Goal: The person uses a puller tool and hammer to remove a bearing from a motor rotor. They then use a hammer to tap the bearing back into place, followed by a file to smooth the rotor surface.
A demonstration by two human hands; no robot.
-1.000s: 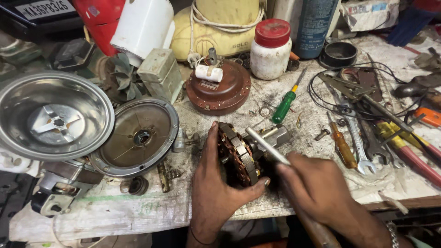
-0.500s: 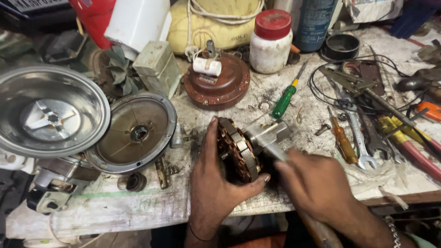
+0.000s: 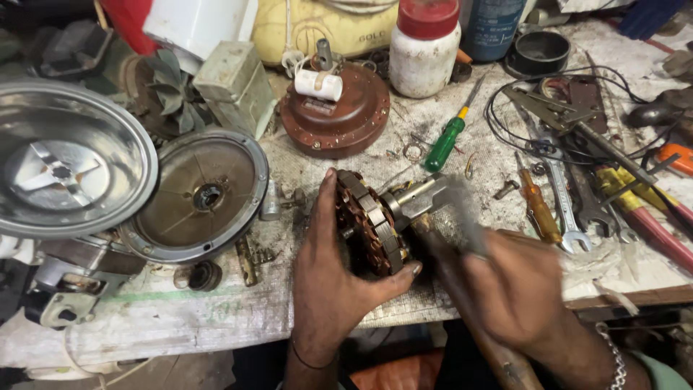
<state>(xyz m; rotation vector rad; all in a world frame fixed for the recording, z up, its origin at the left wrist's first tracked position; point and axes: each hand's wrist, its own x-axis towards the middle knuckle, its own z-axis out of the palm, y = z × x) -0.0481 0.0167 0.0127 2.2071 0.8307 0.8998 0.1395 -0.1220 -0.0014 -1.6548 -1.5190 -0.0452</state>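
On a cluttered worktop, the left hand has its grip clamped around a motor stator at the front edge; the blurred right hand grips a hammer against it.

At the worktop's left edge lies a steel bowl with a blade, a round grey housing just beside it. Toward the back edge stand a brown domed cover and a red-capped white jar. A green-handled screwdriver lies near the middle, with spanners toward the right edge.
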